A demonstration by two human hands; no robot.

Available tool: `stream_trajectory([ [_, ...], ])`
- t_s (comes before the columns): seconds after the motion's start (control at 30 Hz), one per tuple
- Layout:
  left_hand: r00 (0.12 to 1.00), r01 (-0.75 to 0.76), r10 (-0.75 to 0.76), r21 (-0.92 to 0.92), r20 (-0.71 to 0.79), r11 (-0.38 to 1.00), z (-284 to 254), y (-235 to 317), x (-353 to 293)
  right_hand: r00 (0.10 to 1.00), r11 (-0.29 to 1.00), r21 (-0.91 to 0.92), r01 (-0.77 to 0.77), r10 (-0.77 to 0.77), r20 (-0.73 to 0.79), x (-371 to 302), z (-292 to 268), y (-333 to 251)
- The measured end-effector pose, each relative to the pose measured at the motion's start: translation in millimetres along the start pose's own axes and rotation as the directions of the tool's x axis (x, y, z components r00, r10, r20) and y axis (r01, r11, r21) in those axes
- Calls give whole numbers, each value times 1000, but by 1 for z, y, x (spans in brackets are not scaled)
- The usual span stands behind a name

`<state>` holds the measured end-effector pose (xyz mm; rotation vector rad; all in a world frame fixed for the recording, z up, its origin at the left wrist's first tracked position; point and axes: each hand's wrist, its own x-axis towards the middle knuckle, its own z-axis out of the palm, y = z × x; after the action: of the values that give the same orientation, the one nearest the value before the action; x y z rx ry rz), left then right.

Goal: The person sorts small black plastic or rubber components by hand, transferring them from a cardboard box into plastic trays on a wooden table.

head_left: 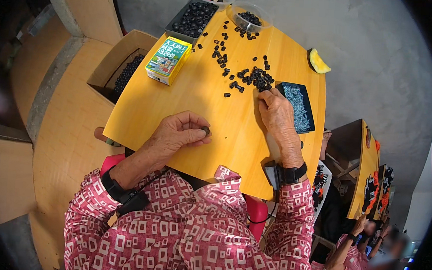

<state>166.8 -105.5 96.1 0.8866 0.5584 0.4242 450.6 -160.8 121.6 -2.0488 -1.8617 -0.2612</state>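
Over the near part of the yellow table [220,150], my left hand [174,133] is closed, pinching a small dark round piece [205,130] between thumb and fingers. Farther right, my right hand [280,115] reaches to the near edge of a loose heap of small black cylindrical pieces [257,79]. Its fingertips are drawn together there; whatever lies between them is hidden. Just right of that hand lies a black tray [310,105] filled with tiny shiny, clear-bluish bits. More black pieces trail from the heap toward the far edge.
At the far left of the table stand a yellow-green carton [168,60], a dark bin of black round pieces [186,38] and a clear round bowl [270,20]. A yellow wedge of fruit [320,62] is at the right edge. A cardboard box [103,73] sits left; another person [349,259] works at lower right.
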Motion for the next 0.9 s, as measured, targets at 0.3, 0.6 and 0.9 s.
stream_trajectory([
  [0.3,1000,3,-4,-16,-30,1000,0,0,-3,997,999,14,34,-33,-76,-1,-3,-11],
  [0.6,999,51,-47,-183,23,982,7,6,-6,980,655,736,-172,190,61,-35,-52,-76],
  [0.9,991,-17,33,-122,131,992,13,4,-12,992,576,812,-96,122,31,-61,-54,-115],
])
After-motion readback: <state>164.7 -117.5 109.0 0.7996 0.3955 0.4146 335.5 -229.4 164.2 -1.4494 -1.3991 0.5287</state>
